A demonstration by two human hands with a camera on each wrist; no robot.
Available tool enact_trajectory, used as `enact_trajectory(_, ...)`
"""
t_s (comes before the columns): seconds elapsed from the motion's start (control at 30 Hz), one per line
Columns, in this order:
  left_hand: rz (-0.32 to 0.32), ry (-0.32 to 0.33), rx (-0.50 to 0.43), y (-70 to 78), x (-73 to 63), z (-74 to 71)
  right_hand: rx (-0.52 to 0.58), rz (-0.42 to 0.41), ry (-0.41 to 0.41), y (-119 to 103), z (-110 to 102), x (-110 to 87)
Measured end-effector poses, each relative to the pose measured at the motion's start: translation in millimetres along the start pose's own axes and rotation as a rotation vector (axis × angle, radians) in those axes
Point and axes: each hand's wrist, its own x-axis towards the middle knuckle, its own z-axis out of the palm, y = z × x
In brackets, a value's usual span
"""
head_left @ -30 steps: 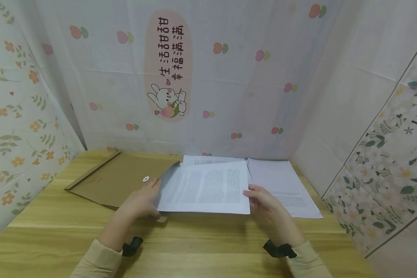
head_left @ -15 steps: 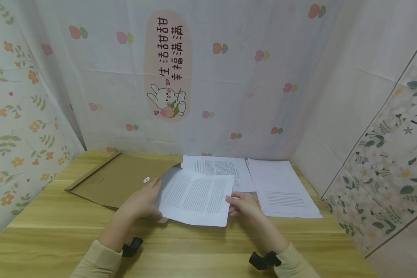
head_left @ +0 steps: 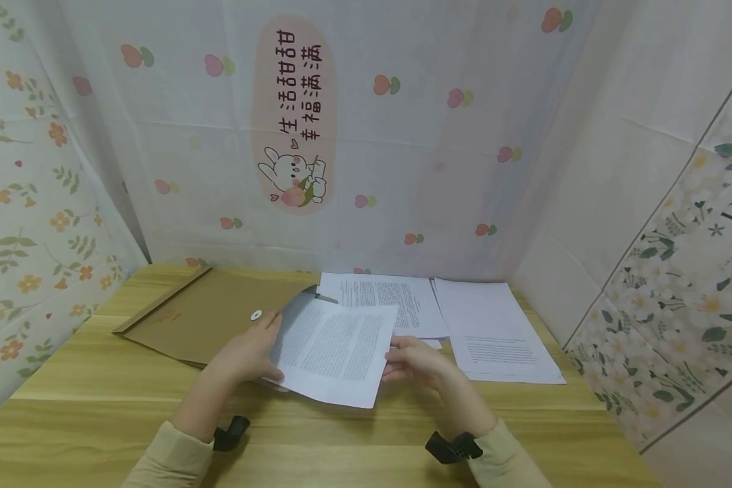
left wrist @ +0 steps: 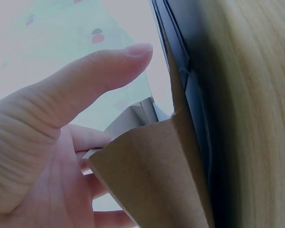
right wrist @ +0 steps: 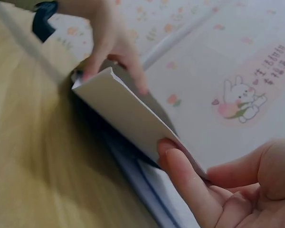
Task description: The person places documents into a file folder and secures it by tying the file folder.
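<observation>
A brown kraft-paper envelope (head_left: 207, 305) with a white round button lies on the left of the table, its mouth facing right. My left hand (head_left: 250, 352) holds the raised upper layer at the mouth. In the left wrist view, the fingers sit behind the brown paper (left wrist: 142, 175), with the thumb stretched out above it. Printed sheets of paper (head_left: 335, 346) lie tilted with their left end inside the mouth; that end is hidden. My right hand (head_left: 417, 362) pinches their right edge between thumb and fingers, as the right wrist view shows on the sheets' edge (right wrist: 128, 109).
Behind the held sheets lies another printed stack (head_left: 378, 295). To its right rests a further stack of paper (head_left: 494, 325), mostly blank at the top. A patterned curtain (head_left: 402, 169) hangs along the back edge of the wooden table (head_left: 341, 447).
My right hand has moved left and nearer to me, carrying the sheets left and lower, turned at a slant. More of the back stack shows. The left hand has stayed at the envelope's mouth.
</observation>
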Motion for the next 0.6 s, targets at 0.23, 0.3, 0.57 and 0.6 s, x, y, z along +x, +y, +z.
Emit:
enact_trajectory(0.23, 0.013, -0.005, -0.007, -1.0, -0.4, -0.8, 0.038, -0.019, 0.002, -3.6, 2.1, 14.9)
enact_trajectory(0.3, 0.018, -0.002, -0.011, -1.6, -0.5, -1.0, 0.052, -0.018, 0.015, -2.6, 4.3, 20.0)
enact_trajectory(0.57, 0.032, 0.01, -0.022, -5.2, 0.6, 0.1, 0.126, -0.025, 0.111, -0.4, 20.9, 38.9)
enact_trajectory(0.6, 0.035, 0.012, -0.017, -5.8, 0.9, 0.6, 0.131, -0.026, 0.126, -0.1, 23.0, 41.6)
